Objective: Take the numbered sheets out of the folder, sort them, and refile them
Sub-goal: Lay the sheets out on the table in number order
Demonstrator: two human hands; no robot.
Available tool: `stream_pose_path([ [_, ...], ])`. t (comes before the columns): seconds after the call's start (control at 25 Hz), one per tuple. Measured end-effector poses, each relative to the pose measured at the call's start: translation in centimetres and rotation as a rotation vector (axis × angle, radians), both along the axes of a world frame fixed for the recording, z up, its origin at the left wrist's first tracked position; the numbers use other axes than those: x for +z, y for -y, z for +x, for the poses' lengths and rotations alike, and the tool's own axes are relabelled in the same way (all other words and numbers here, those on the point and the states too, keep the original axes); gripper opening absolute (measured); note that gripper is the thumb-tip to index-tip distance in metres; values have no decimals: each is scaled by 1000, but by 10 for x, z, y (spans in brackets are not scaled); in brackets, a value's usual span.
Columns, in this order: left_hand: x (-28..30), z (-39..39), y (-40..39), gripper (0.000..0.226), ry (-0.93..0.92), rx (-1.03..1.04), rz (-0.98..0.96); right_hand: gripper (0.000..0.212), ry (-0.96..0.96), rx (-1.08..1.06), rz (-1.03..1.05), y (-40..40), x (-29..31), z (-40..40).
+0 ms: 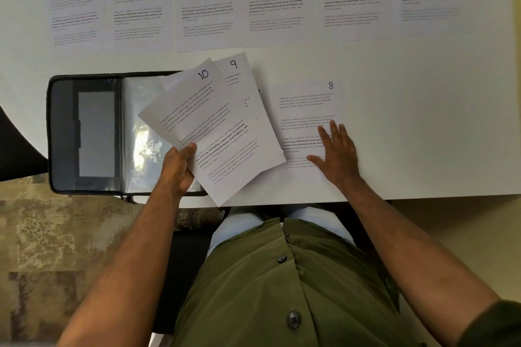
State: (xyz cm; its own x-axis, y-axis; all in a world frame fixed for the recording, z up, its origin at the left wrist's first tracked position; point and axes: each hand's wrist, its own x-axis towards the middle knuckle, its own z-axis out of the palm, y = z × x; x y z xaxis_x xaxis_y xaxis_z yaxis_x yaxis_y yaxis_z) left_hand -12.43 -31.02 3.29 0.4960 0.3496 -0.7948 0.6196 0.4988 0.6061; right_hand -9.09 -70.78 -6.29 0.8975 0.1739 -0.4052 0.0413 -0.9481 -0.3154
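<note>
The left hand (177, 169) pinches sheets 10 (194, 121) and 9 (242, 110) by their lower edge, fanned above the open folder (84, 132) at nine o'clock. The right hand (335, 152) lies with fingers (335, 129) spread flat on sheet 8 (304, 110), at three o'clock on the desk (423, 121). Sheets 1 to 3 and others line the twelve o'clock edge. The thumb-only pinch looks weak: sheet 9 could slide out from under 10, or the flat palm could drag sheet 8 askew.

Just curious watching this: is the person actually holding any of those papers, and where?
Left hand grips sheets 10 and 9 at their lower left edge. Right hand lies flat on sheet 8.
</note>
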Motion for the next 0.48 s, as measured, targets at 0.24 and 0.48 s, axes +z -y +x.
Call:
stream_pose_path([
  [0.24,2,4,12,31,-14,10,-5,93,-2,-1,-11,5,-1,1],
  [0.48,2,9,17,37,-21,2,-9,88,-47,-22,11,4,6,5],
])
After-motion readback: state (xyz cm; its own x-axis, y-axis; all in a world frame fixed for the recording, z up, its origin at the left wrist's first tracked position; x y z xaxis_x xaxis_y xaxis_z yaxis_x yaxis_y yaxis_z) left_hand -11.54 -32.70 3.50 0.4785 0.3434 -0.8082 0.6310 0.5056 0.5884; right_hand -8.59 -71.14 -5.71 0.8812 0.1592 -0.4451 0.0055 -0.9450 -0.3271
